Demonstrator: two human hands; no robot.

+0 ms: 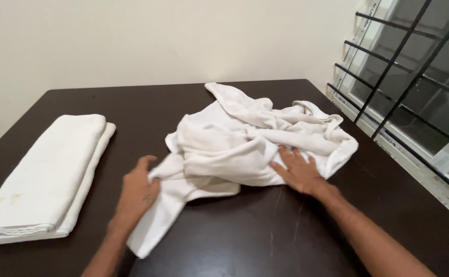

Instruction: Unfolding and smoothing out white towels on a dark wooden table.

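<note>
At the far left of my view a folded white towel lies flat on the dark tabletop — a neat long stack, well apart from both hands, with a faint yellowish mark near its close end. I see no label or tag on it.

My left hand rests on the near left flap of the crumpled white towel, fingers curled over the cloth's edge; the blur keeps me from telling whether it pinches the fabric or only presses on it. That towel sits in a loose heap at the middle of the tabletop, one corner trailing toward me under the left wrist, another reaching toward the wall.

I judge it soft, limp and light — thick terry that will sag and bunch, not slippery, nothing fragile about it. The best hold looks to be a hemmed edge or corner, such as the trailing corner near me, rather than the bulk of the heap.

My right hand lies spread flat, palm down, on the heap's right side, gripping nothing.

Far right, a window with black bars; pale strips with small dark print run along its frame, and a small white tag sits low on the glass.
</note>
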